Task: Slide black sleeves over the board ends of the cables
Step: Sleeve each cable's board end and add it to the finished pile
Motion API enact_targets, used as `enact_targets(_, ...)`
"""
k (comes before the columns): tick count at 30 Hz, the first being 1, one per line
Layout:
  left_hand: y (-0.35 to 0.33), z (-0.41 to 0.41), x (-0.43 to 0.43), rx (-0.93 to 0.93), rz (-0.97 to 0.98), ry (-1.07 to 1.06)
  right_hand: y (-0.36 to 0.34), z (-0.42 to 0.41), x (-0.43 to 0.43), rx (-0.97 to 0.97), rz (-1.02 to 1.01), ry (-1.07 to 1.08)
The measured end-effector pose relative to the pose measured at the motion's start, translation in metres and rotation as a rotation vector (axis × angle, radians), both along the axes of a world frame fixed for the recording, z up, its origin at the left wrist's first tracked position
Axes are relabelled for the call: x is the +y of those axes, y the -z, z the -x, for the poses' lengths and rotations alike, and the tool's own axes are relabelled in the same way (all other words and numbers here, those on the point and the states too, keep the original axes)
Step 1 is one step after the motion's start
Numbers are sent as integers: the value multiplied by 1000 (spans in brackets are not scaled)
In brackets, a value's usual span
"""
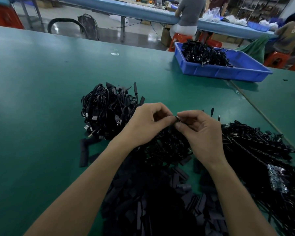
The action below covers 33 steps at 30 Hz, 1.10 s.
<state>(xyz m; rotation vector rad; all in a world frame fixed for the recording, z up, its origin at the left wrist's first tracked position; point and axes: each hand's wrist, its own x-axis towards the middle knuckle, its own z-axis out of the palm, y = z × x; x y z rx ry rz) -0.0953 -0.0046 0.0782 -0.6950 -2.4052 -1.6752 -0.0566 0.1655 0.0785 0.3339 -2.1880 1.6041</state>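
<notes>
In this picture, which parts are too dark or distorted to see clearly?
Head view: the heap of flat black sleeves is underexposed and merges into one mass; the small dark part pinched by the left hand and right hand is unclear; the wide lens bends the green table edge.

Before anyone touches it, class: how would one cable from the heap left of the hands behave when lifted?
Probably floppy: the cable heap lies in slack loops. It would likely snag and drag neighbours, being tangled. Probably light, since the cords look thin.

Left grip [148, 123], right grip [199, 132], fingertips [171, 119] together
</notes>
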Motion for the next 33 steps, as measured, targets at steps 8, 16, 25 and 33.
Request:
enact_targets(8, 5, -3, -1, -172, -153, 126, -3, 7, 12, -206, -106, -65)
enact_targets(16, 6, 0, -5, -352, -258, 222, -6, 11, 17, -322, -114, -262)
enact_targets(25, 8, 3, 3, -456, -520, 275, -10, 18, 18, -311, 52, -261)
enact_targets(33, -20, -1, -25, -76, -787, -16, -8, 19, 34, -249, -280, 463)
